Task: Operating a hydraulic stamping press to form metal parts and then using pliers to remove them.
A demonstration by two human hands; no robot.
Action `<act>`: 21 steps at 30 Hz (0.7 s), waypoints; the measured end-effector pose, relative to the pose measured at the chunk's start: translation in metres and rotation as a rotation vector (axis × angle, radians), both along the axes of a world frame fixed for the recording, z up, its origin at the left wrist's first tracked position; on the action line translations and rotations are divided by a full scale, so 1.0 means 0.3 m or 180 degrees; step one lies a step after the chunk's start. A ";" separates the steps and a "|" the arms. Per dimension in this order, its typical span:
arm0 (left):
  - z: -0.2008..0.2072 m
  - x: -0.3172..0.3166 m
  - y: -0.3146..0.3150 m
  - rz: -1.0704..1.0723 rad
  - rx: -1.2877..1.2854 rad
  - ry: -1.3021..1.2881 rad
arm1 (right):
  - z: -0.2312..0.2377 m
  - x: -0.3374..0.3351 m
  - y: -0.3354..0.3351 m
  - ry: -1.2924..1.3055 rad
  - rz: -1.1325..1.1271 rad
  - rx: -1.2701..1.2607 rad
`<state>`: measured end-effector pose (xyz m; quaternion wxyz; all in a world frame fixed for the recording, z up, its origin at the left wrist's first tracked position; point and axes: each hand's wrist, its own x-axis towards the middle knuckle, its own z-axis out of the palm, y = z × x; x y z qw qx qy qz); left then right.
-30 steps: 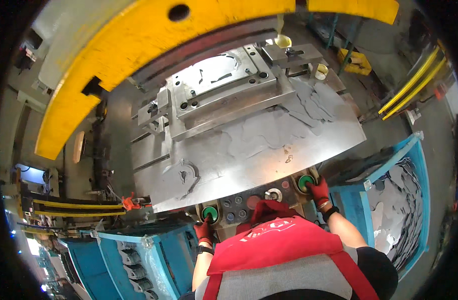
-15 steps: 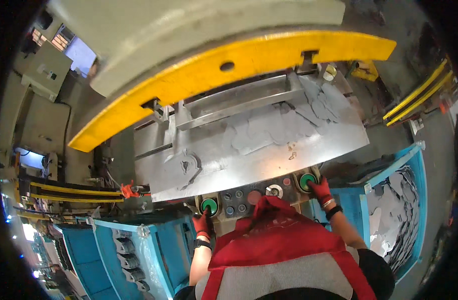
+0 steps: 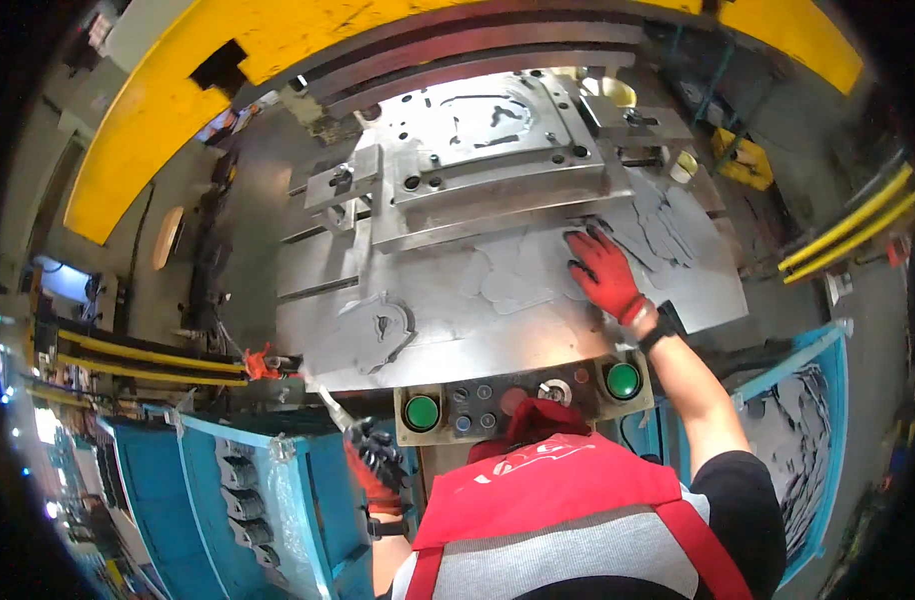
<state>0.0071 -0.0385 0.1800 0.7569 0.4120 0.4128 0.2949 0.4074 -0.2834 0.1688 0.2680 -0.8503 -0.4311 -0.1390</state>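
Note:
My left hand (image 3: pixel 378 458), in a red glove with a dark palm, is closed around a slim light-grey rod-shaped tool (image 3: pixel 334 408) beside the control panel's left end. The tool's tip points up toward the table's near left corner; its exact kind is unclear. My right hand (image 3: pixel 608 275), gloved in red, reaches over the metal table with its fingers spread on flat grey sheet-metal pieces (image 3: pixel 523 265). A cut-out metal part with a curved outline (image 3: pixel 383 332) lies on the table's left side.
Beyond the metal table (image 3: pixel 458 345) sits a steel die (image 3: pixel 488 125) under a yellow press beam (image 3: pixel 418 30). Two green buttons (image 3: pixel 422 412) flank the control panel (image 3: pixel 486 405). Blue bins (image 3: pixel 313 500) with metal parts stand left and right. A yellow container (image 3: pixel 743 158) is at the far right.
Both hands have left the green buttons. My left now holds the rod-shaped tool; my right has moved forward onto the sheet pieces. The yellow beam appears higher, and the die's top is exposed.

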 end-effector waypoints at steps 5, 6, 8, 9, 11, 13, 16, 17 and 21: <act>0.105 0.244 -0.026 -0.1181 0.1039 0.0318 | -0.043 -0.024 0.116 -0.0156 -0.0438 -0.1031; 0.136 0.315 -0.036 -0.1360 0.1167 0.0325 | -0.023 -0.048 0.136 0.0120 -0.0493 -0.1109; 0.086 0.446 -0.019 -0.1498 0.1651 -0.0023 | 0.012 -0.076 0.148 0.0587 -0.0479 -0.1577; 0.194 0.548 -0.043 -0.1872 0.1643 -0.0055 | 0.018 -0.071 0.142 0.0872 -0.0496 -0.1661; 0.290 0.701 -0.051 -0.2234 0.0682 -0.0063 | 0.015 -0.055 0.128 0.0653 -0.0383 -0.1378; 0.349 0.847 -0.042 -0.2431 0.0609 -0.0272 | -0.030 -0.039 0.099 -0.0347 -0.0157 -0.0723; 0.331 1.069 0.008 -0.2474 0.0706 -0.0422 | -0.053 -0.049 0.066 -0.0402 0.0048 -0.0820; 0.287 1.138 0.052 -0.2483 0.0720 -0.0319 | -0.048 -0.060 0.061 -0.0232 0.0065 -0.0946; 0.262 1.190 0.080 -0.2409 0.0461 -0.0430 | 0.006 -0.102 0.029 -0.0145 0.0161 -0.1027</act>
